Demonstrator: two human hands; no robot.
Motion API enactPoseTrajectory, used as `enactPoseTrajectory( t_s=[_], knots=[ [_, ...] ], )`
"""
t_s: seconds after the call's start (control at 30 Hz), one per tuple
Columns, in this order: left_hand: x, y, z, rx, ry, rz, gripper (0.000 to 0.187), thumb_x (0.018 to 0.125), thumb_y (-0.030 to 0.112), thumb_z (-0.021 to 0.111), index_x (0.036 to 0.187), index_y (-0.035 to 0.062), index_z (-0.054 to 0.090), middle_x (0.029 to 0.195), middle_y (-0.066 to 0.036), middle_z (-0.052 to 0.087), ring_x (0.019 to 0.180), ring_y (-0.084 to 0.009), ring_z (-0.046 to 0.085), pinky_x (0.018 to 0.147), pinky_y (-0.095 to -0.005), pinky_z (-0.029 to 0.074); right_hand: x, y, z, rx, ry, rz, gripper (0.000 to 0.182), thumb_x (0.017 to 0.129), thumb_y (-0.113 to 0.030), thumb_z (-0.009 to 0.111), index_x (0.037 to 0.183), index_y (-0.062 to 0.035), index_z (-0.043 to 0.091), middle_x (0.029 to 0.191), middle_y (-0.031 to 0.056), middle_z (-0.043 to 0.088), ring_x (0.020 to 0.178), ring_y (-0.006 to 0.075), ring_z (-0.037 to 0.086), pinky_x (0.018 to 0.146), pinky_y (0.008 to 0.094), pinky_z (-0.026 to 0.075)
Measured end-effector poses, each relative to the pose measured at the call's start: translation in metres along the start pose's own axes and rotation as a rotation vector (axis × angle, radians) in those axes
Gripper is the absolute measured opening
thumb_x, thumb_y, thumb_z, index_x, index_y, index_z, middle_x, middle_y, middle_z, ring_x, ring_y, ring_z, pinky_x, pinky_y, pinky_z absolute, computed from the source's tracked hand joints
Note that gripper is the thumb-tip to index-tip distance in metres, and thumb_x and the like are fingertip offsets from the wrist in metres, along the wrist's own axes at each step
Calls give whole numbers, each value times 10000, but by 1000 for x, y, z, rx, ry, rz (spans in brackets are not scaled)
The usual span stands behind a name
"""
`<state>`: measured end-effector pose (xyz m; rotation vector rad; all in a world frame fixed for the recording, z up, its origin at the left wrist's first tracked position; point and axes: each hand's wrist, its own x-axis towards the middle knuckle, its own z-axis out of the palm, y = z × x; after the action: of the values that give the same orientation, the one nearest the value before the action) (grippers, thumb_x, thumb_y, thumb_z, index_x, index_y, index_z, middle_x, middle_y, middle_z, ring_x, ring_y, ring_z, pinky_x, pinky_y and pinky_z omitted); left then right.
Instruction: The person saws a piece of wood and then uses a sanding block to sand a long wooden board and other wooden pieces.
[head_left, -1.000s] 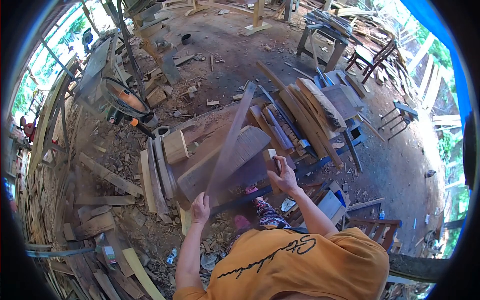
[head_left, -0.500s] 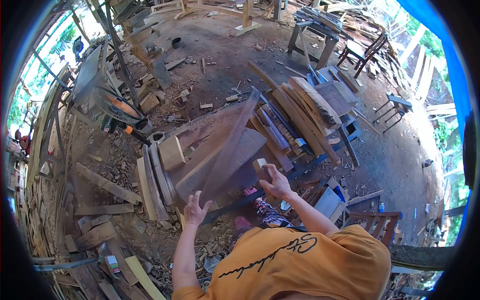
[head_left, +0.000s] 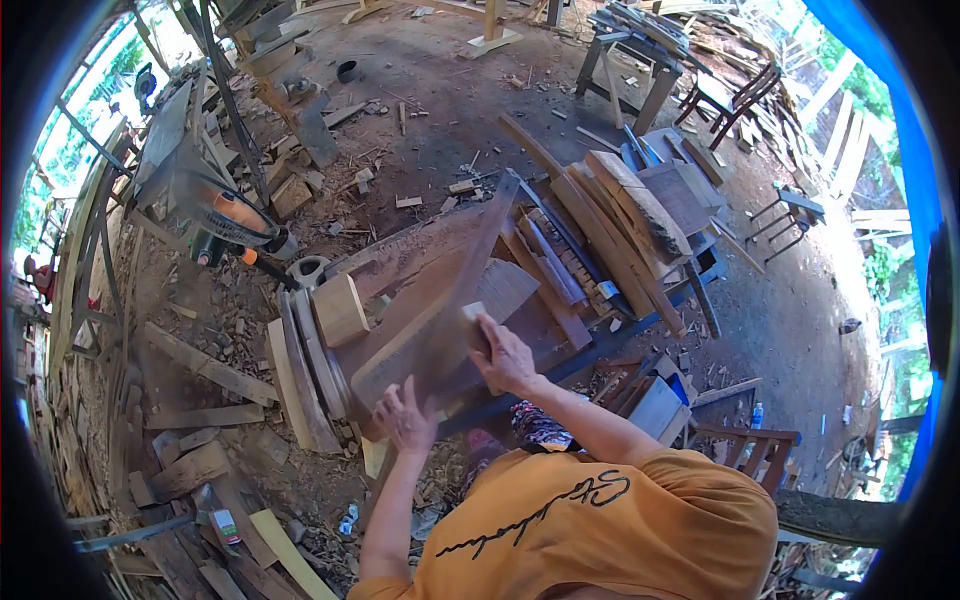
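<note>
My right hand (head_left: 506, 358) grips a small wooden block (head_left: 473, 313), its pale end facing away from me. The block is at the near part of a long, thin board (head_left: 483, 235); contact is hard to make out. That board slants across a wide, thick plank (head_left: 405, 345) on the worktable. At the near end of the board and plank is my left hand (head_left: 404, 416), fingers spread and slightly bent. It touches the wood there and holds nothing that I can see.
Stacked lumber (head_left: 610, 225) lies on the table's right side. A squared wood block (head_left: 340, 309) and a tape roll (head_left: 308, 270) are at its left. A fan (head_left: 240, 218) stands beyond them. Wood scraps litter the ground, and a chair (head_left: 730, 105) stands far right.
My right hand has moved left with the wooden block, from beside the board to over its near part. My left hand has shifted slightly right and toward me.
</note>
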<state>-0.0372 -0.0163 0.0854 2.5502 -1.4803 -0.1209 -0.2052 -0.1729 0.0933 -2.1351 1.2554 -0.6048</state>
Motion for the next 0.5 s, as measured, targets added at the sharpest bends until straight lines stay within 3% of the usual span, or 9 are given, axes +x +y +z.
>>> enactPoseTrajectory(
  t_s=[0.03,0.13,0.17,0.23,0.27,0.33,0.37,0.47,0.5],
  knots=[
    [11,5,7,-41,145,83,529,896,464,617,1345,191,557,1241,-108,503,1178,-333,455,977,-501,339,3,-10,6,-39,5,-34,656,846,-302,662,1422,-185,371,964,188,601,889,395,632,770,512,514],
    [65,24,39,-150,227,131,486,937,430,563,1375,220,541,1361,-126,474,1274,-344,415,1037,-506,301,20,-27,27,-104,-116,-24,683,814,-297,690,1417,-175,393,1003,188,604,939,387,628,805,497,511],
    [76,27,52,-149,226,129,486,937,430,563,1375,220,541,1361,-126,474,1274,-344,415,1037,-506,301,30,-24,34,-164,-131,-57,655,806,-267,680,1398,-178,415,973,193,599,903,386,631,759,498,517],
    [98,30,71,43,92,134,492,961,413,527,1424,248,501,1418,-134,450,1334,-343,378,1067,-528,275,72,-1,36,-320,-38,-152,617,804,-240,657,1379,-190,438,939,197,587,829,396,629,693,524,512],
    [101,32,70,47,75,121,492,961,413,527,1424,248,501,1418,-134,450,1334,-343,378,1067,-528,275,105,20,34,-412,163,-155,582,806,-221,632,1361,-202,456,918,195,571,755,389,623,633,545,499],
    [100,36,56,-51,36,166,563,909,457,578,1405,205,495,1415,-133,444,1346,-355,370,1091,-588,252,184,61,15,-452,238,-24,522,837,-217,569,1342,-161,454,913,210,565,767,400,620,594,542,488],
    [101,38,54,-41,21,149,632,892,513,586,1431,202,471,1427,-141,435,1357,-358,359,1086,-590,255,222,83,10,-443,289,25,515,840,-227,580,1336,-174,455,946,231,577,812,421,627,647,560,493],
    [106,41,46,-73,-57,113,702,864,583,591,1446,213,457,1434,-146,430,1357,-364,357,1089,-586,251,281,94,-14,-371,134,197,550,835,-264,613,1349,-193,431,993,241,592,853,447,631,723,570,487],
    [106,40,48,-54,-57,116,781,822,647,603,1457,223,436,1445,-149,420,1365,-361,347,1087,-577,250,274,94,-4,-351,237,173,564,839,-262,607,1366,-182,425,988,243,588,834,441,627,716,568,485]
  ],
)
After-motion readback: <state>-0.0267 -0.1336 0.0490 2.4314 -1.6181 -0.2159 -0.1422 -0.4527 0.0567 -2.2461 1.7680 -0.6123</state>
